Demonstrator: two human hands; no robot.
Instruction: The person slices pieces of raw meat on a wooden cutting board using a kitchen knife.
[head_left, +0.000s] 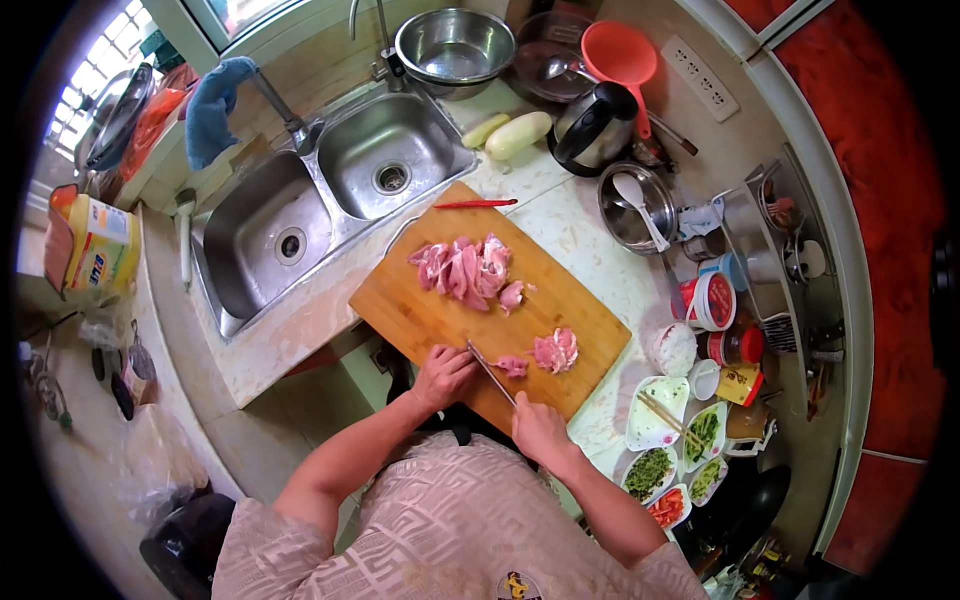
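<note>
My right hand (540, 430) is closed around the handle of a knife (491, 373), whose blade slants up and left over the near edge of the wooden cutting board (585, 330). Just left of the blade's tip is my left hand (445, 376), its fingers curled together; what they hold, if anything, is hidden. Right beside the blade lies a small piece of raw meat (512, 366). A little farther right is a heap of cut meat (555, 350). Larger strips of raw meat (463, 270) lie across the board's far half, near a red chili pepper (476, 204).
A double sink (330, 190) borders the board at upper left. Pale gourds (518, 135) and an electric kettle (593, 130) stand behind. To the right are a steel pot (609, 215), jars, a white dish with chopsticks (655, 428), and small dishes of chopped greens (648, 474) and red pieces (668, 507).
</note>
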